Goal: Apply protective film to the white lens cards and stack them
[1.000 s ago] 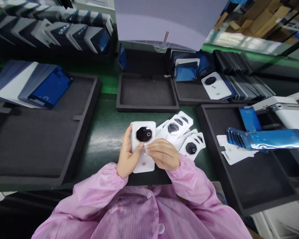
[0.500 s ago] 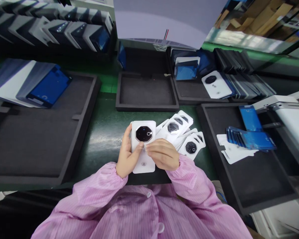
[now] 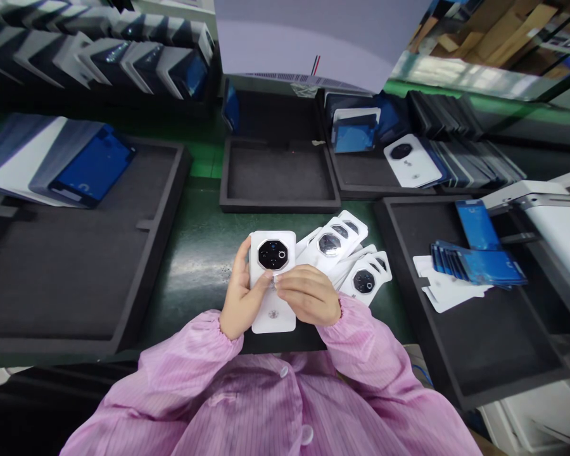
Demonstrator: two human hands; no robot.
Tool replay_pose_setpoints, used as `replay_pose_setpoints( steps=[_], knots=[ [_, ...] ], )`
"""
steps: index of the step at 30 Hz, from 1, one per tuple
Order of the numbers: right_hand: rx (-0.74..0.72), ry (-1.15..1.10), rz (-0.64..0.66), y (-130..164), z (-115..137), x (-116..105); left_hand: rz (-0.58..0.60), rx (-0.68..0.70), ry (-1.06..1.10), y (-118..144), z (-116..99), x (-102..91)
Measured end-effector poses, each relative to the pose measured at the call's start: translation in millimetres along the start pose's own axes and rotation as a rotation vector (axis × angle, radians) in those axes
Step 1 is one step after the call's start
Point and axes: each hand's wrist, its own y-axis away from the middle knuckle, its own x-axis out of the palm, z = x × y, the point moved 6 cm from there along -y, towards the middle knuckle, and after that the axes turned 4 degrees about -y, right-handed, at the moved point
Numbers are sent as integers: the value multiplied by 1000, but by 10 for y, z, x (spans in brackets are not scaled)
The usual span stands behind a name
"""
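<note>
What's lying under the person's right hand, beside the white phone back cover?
A fanned pile of white camera-cutout cards on the green mat runs under the right hand. The hand covers their near ends, so their count stays unclear.

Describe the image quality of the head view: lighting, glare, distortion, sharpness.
Head view: strong wide-angle bending, so the foam trays curve near the edges; even overhead light, soft shadows; sheen on the green mat and a small glint on the white phone back held by the left hand and right hand; centre sharp, corners smeared and dark.
</note>
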Motion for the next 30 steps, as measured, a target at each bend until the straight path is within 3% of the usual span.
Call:
replay_pose_setpoints(
  steps=[10, 20, 26, 30],
  knots=[
    [8, 20, -11, -14, 6, -14, -4, 46, -11, 5, 2, -6],
    [76, 118, -68, -47, -8, -61, -10, 4, 4, 21, -4, 5],
    [215, 184, -98, -20, -97, -75, 14, -24, 31, 27, 14, 26],
    [515, 251, -98, 35, -259, -114, 41, -48, 46, 31, 63, 42]
  ],
)
